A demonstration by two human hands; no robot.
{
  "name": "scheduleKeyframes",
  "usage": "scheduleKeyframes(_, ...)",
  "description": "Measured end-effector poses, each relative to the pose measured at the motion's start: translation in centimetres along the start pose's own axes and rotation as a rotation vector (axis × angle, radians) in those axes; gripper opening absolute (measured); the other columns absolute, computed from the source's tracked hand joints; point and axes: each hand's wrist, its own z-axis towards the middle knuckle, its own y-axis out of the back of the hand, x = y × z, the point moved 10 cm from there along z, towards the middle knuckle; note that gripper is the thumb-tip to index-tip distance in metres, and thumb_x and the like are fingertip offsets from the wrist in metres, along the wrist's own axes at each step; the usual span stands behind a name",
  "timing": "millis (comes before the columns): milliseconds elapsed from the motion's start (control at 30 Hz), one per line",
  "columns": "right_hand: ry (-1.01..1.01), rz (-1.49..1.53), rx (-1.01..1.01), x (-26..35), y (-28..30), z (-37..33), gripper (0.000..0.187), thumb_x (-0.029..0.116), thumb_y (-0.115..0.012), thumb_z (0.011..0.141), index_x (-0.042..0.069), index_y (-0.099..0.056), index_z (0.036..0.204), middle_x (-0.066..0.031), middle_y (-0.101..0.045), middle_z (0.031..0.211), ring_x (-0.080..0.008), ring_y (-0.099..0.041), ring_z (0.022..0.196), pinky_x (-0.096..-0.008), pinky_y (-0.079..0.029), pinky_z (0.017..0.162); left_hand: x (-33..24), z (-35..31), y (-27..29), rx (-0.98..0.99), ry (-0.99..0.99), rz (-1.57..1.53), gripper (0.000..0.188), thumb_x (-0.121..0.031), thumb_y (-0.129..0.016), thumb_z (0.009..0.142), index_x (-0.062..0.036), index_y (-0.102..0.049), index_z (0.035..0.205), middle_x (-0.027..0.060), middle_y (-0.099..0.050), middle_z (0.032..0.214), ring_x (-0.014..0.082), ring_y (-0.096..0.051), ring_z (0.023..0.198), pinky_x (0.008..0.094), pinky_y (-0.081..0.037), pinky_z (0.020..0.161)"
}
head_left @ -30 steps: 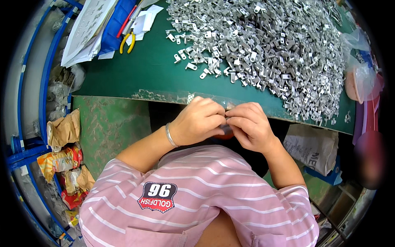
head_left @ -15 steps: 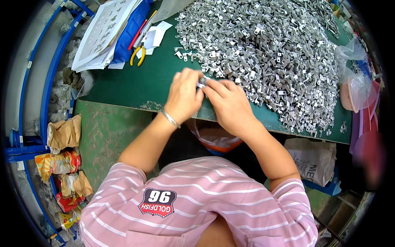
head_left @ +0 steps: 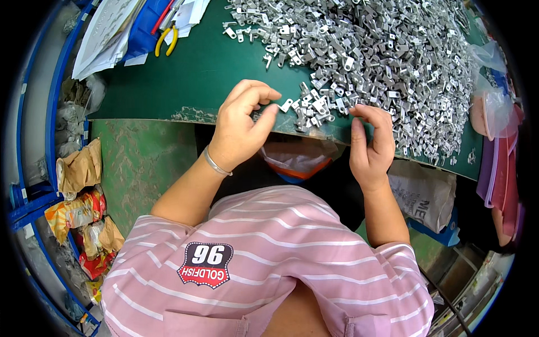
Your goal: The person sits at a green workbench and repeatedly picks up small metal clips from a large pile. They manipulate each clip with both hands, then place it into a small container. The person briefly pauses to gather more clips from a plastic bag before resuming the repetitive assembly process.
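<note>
A large heap of small silvery metal brackets (head_left: pixel 387 73), bent and with holes, spreads over the green tabletop (head_left: pixel 208 67). At the near table edge, a smaller cluster of brackets (head_left: pixel 314 109) lies between my two hands. My left hand (head_left: pixel 241 123), with a bangle on its wrist, is left of that cluster. Its thumb and index finger are apart, close to one loose bracket (head_left: pixel 286 105). On the cluster's other side, beside the heap's near edge, my right hand (head_left: pixel 373 146) has its thumb and bent index finger apart. I see nothing held in either hand.
At the far left are papers (head_left: pixel 104 36), a blue bin (head_left: pixel 143 33) and yellow-handled pliers (head_left: pixel 167 40). A lined container (head_left: pixel 297 160) sits below the table edge. Shelving (head_left: pixel 53 112) stands left; a pink tub (head_left: pixel 482 115) is at the right.
My hands were together over a small metal piece; now they are apart, the right one moved rightward. A cluster of brackets now shows between them. The view has shifted slightly.
</note>
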Motion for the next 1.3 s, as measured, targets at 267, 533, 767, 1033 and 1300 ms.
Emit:
scheduleKeyframes(267,0.051,-0.009,0.133,1.4,-3.7,-0.2,0.027,-0.011,-0.071,0.078,0.003,-0.07,0.102,-0.0125,-0.069,0.102,-0.0318,-0.064,0.091,-0.0396,-0.052,0.08,0.4,0.0,-1.1,0.031,0.092,-0.103,0.012,-0.002,-0.073,0.089,-0.0001,-0.071,0.101,0.0051,-0.07,0.089,0.014,-0.065,0.075,0.0257,-0.052,0.066)
scheduleKeyframes(533,-0.227,0.216,-0.006,-1.2,-1.8,-0.2,0.014,-0.01,-0.072,0.082,-0.001,-0.072,0.093,-0.0122,-0.071,0.094,-0.0211,-0.068,0.081,-0.0281,-0.055,0.07,4.5,-1.8,-3.3,0.065,0.654,-0.999,0.018,-0.012,-0.067,0.099,0.0031,-0.068,0.108,0.0053,-0.07,0.085,0.0096,-0.065,0.072,0.0222,-0.054,0.065)
scheduleKeyframes(767,-0.12,0.445,0.126,0.3,-1.7,-1.5,0.022,-0.017,-0.065,0.075,0.0,-0.07,0.088,-0.0134,-0.07,0.097,-0.0259,-0.07,0.091,-0.0346,-0.056,0.082,2.3,-3.0,-4.1,0.275,0.573,-0.888,0.012,-0.007,-0.066,0.098,0.0029,-0.07,0.104,0.0056,-0.069,0.091,0.0117,-0.065,0.072,0.0233,-0.054,0.066)
scheduleKeyframes(1033,-0.052,0.018,0.117,1.2,-2.2,-1.0,0.022,-0.004,-0.076,0.076,0.001,-0.068,0.096,-0.0131,-0.065,0.095,-0.0335,-0.063,0.086,-0.0394,-0.051,0.077,-3.8,-1.7,-3.2,0.134,-0.081,0.018,0.021,0.002,-0.078,0.08,-0.0018,-0.073,0.1,0.0067,-0.065,0.091,0.0136,-0.063,0.074,0.028,-0.051,0.063)
scheduleKeyframes(1300,-0.051,0.029,0.169,0.4,-2.8,-0.8,0.017,-0.004,-0.075,0.075,0.002,-0.068,0.09,-0.0124,-0.066,0.092,-0.0319,-0.064,0.083,-0.0395,-0.052,0.076,-2.0,-1.4,-2.8,0.092,0.01,-0.063,0.013,0.003,-0.076,0.083,-0.0002,-0.072,0.094,0.0066,-0.066,0.093,0.0115,-0.063,0.07,0.0246,-0.05,0.06)
